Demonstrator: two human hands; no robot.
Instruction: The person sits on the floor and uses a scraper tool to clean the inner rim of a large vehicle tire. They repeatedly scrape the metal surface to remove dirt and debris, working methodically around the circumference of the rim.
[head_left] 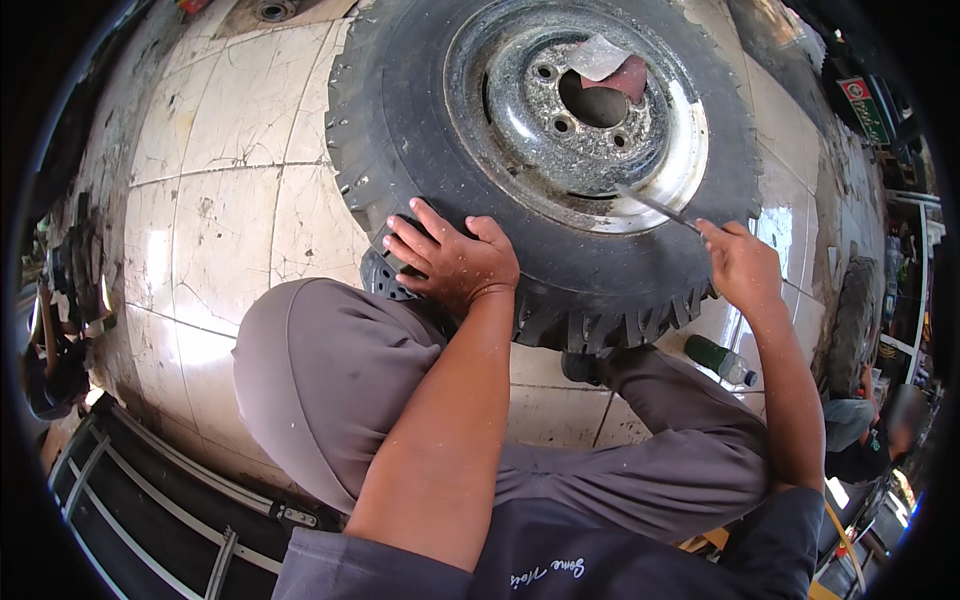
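In front of me a black tyre with chunky tread (420,130) lies flat, with a worn silver steel wheel rim (495,195) in it. My left hand (455,255) rests on the near left part of the sidewall, fingers spread and holding nothing. My right hand (745,268) is closed around the end of a thin, flat metal scraping blade (650,203). The blade's tip touches or hovers just over the rim's near right inner side; I cannot tell which. Bent grey and dull red sheets, like sandpaper (600,58), lie across the hub, partly over its centre hole.
A green-tinted plastic bottle (718,360) lies on the tiled floor (235,225) near my right leg. A metal frame (180,490) stands at lower left. Another tyre (853,310) and shelves (905,290) are on the right, where another person (868,440) is present.
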